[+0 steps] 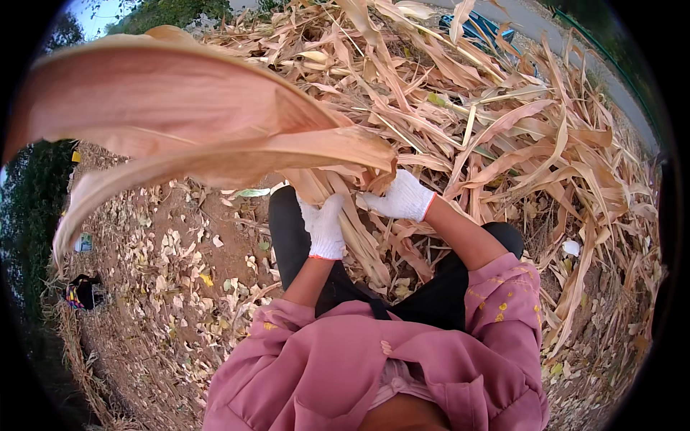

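Note:
Both my hands wear white knitted gloves with red cuffs and work close together between my knees. My left hand (324, 225) is closed round a dry corn stalk (361, 248) with papery leaves, which slants down between my legs. My right hand (404, 198), closed too, grips at the upper part of the same stalk; its fingertips are partly hidden by leaves. From there a large dry corn leaf (180, 115) sweeps up and left, very near the camera, hiding part of the ground.
A big heap of dry corn stalks (496, 136) lies ahead and to the right. Fallen leaves (180, 287) litter the soil on the left, where a dark bag (84, 292) sits. A blue crate-like object (478, 30) stands beyond the heap, beside a paved path (535, 29).

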Action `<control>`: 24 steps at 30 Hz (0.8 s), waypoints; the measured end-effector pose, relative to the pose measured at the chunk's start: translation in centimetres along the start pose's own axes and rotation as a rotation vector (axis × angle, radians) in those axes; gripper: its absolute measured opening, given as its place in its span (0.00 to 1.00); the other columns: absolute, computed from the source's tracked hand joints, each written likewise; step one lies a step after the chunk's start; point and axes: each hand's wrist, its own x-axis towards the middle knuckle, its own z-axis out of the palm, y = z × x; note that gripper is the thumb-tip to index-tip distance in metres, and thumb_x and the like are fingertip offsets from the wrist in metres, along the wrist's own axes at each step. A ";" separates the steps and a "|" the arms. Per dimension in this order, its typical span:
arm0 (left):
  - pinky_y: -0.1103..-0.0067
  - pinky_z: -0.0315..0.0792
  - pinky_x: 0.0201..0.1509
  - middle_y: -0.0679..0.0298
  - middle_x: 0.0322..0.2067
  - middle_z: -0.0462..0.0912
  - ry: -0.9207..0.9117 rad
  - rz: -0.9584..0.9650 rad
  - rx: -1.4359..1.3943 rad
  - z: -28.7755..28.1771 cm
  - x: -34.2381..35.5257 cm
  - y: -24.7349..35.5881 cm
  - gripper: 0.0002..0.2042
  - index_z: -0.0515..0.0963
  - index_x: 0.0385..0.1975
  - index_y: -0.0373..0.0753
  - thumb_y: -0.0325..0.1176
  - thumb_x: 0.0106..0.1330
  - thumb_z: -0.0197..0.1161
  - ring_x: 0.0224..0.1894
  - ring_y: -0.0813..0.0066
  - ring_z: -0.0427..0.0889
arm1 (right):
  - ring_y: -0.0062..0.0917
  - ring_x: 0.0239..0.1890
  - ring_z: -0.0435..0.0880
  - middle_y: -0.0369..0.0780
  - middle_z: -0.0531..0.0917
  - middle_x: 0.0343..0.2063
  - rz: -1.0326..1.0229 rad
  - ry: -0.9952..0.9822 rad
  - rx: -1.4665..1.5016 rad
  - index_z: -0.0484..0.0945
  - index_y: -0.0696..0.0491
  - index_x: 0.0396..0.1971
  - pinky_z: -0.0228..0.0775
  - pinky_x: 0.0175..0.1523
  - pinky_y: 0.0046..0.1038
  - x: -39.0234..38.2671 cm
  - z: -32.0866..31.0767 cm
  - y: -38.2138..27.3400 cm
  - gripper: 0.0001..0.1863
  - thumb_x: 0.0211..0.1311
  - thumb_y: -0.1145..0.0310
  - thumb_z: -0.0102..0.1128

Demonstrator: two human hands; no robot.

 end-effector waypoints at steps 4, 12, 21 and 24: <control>0.71 0.75 0.48 0.60 0.47 0.75 0.203 -0.016 -0.032 2.2 3.3 0.7 0.30 0.61 0.59 0.39 0.22 0.54 0.61 0.44 0.67 0.78 | 0.47 0.30 0.81 0.51 0.81 0.23 0.156 0.072 0.240 0.80 0.57 0.26 0.72 0.39 0.42 -0.3 -1.8 -3.7 0.21 0.58 0.53 0.51; 0.76 0.66 0.60 0.50 0.59 0.65 -0.211 -0.198 -0.004 6.3 6.5 -0.1 0.50 0.45 0.67 0.27 0.40 0.52 0.73 0.56 0.66 0.71 | 0.53 0.41 0.80 0.57 0.81 0.36 0.267 0.008 0.121 0.70 0.59 0.49 0.71 0.49 0.45 0.7 -2.2 -0.7 0.26 0.56 0.56 0.49; 0.76 0.74 0.51 0.56 0.47 0.78 -0.436 -0.265 0.084 11.4 8.4 0.9 0.36 0.60 0.59 0.28 0.33 0.53 0.71 0.47 0.72 0.78 | 0.45 0.31 0.83 0.51 0.81 0.34 0.355 0.129 -0.397 0.66 0.60 0.53 0.75 0.35 0.44 1.1 -3.9 -1.6 0.26 0.59 0.59 0.51; 0.76 0.77 0.45 0.58 0.38 0.81 -0.458 -0.356 0.034 12.6 10.6 1.6 0.27 0.69 0.50 0.29 0.32 0.52 0.71 0.40 0.72 0.81 | 0.46 0.32 0.83 0.54 0.81 0.35 0.416 0.211 -0.335 0.48 0.63 0.63 0.75 0.35 0.42 1.8 -4.7 -2.1 0.39 0.59 0.59 0.53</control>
